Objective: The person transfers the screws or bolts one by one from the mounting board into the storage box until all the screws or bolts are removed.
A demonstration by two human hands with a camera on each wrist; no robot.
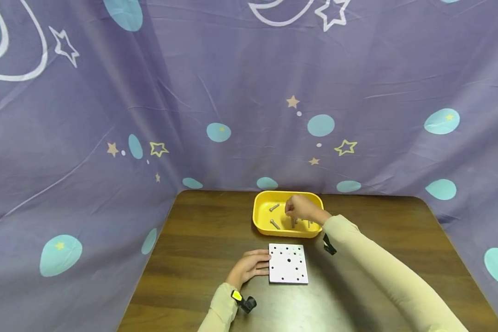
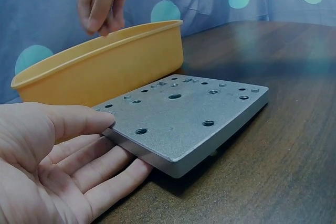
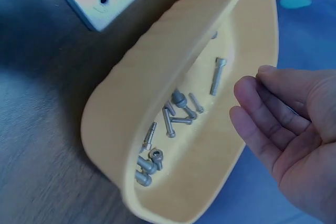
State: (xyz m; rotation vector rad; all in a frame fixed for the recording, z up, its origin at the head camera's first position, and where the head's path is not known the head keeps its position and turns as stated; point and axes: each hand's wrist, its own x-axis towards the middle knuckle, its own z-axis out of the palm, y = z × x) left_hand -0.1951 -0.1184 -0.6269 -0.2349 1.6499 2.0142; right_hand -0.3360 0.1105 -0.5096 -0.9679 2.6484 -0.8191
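Observation:
A square metal plate (image 2: pixel 173 114) with several holes and small raised pegs lies in front of a yellow tray (image 1: pixel 288 234). My left hand (image 1: pixel 249 266) grips the plate's left edge, thumb at the top edge and fingers underneath. Over the tray is my right hand (image 1: pixel 302 207), its fingers bent and pointing down in the left wrist view. In the right wrist view its thumb and index fingertips (image 3: pixel 245 85) come together; I cannot tell whether something small is between them. Below them, several socket-head bolts (image 3: pixel 169 123) of differing sizes lie on the tray floor.
The brown wooden table (image 1: pixel 207 230) carries the tray near its back edge. A purple patterned cloth (image 1: pixel 249 92) hangs behind and at the left side. Each wrist wears a strapped camera, the left one (image 1: pixel 245 302) low over the table.

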